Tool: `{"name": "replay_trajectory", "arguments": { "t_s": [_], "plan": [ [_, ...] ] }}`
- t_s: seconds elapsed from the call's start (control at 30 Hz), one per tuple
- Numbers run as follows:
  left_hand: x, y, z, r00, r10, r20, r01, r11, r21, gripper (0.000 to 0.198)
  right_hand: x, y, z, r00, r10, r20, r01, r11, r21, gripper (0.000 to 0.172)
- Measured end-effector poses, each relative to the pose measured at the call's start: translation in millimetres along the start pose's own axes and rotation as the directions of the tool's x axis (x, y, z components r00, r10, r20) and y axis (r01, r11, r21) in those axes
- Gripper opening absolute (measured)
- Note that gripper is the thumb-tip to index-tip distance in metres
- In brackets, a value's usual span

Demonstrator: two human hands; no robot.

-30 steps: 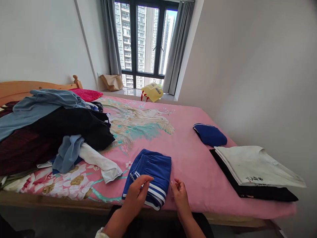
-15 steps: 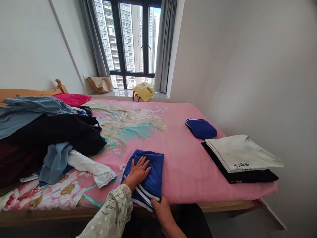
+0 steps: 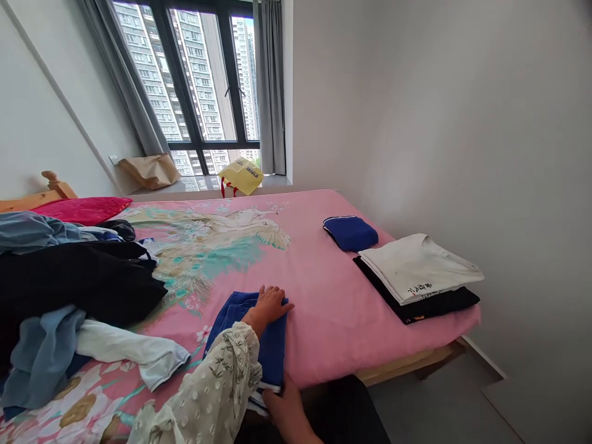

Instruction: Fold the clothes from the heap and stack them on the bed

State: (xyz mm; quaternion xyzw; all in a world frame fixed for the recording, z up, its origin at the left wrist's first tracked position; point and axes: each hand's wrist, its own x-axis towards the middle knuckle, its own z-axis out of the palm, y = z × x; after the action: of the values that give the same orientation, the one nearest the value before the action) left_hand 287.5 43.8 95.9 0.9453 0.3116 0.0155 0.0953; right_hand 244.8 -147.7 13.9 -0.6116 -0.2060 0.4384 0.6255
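A folded blue garment (image 3: 272, 353) with white stripes lies at the near edge of the bed; its kind does not show in this fold. My left hand (image 3: 271, 303) rests on its far right corner, fingers bent and thumb spread to the side. At the near edge, my right hand (image 3: 289, 407) grips the striped end between thumb and fingers; most of those fingers are hidden beneath. My left sleeve covers part of the garment.
Loose clothes, including a black garment (image 3: 83, 277) and a white one (image 3: 134, 348), are heaped on the left. At right lie a folded blue garment (image 3: 351, 233) and a white shirt (image 3: 416, 268) on a black garment (image 3: 444, 303). A yellow bag (image 3: 241, 176) sits by the window.
My left hand has slid from the middle of the blue garment to its far right corner. My right hand still holds the near edge. The view has turned right.
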Motion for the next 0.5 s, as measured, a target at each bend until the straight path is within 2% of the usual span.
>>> {"name": "replay_trajectory", "arguments": {
  "t_s": [0.1, 0.2, 0.3, 0.4, 0.5],
  "plan": [
    [17.9, 4.3, 14.1, 0.999, -0.048, 0.012, 0.048, 0.998, 0.031, 0.035, 4.3, 6.3, -1.7, 0.999, -0.026, -0.032, 0.026, 1.0, -0.009, 0.05],
    [31.1, 6.6, 26.1, 0.986, -0.163, -0.022, 0.164, 0.986, 0.042, 0.036, 7.9, 8.9, -3.3, 0.998, -0.038, -0.04, 0.038, 0.999, -0.005, 0.044],
    [39.0, 9.9, 30.0, 0.97, -0.235, -0.055, 0.236, 0.972, 0.004, 0.038, 9.4, 4.7, -4.4, 0.999, -0.04, -0.019, 0.041, 0.999, 0.023, 0.039],
    [33.0, 9.5, 21.6, 0.967, -0.236, -0.1, 0.227, 0.97, -0.086, 0.036, 7.5, -2.9, -5.2, 0.999, -0.026, 0.022, 0.025, 0.999, 0.046, 0.042],
    [3.4, -1.0, 8.9, 0.958, -0.234, -0.165, 0.201, 0.96, -0.194, 0.032, 2.6, -11.3, -5.8, 0.997, 0.008, 0.072, -0.014, 0.997, 0.075, 0.046]
  ]
}}
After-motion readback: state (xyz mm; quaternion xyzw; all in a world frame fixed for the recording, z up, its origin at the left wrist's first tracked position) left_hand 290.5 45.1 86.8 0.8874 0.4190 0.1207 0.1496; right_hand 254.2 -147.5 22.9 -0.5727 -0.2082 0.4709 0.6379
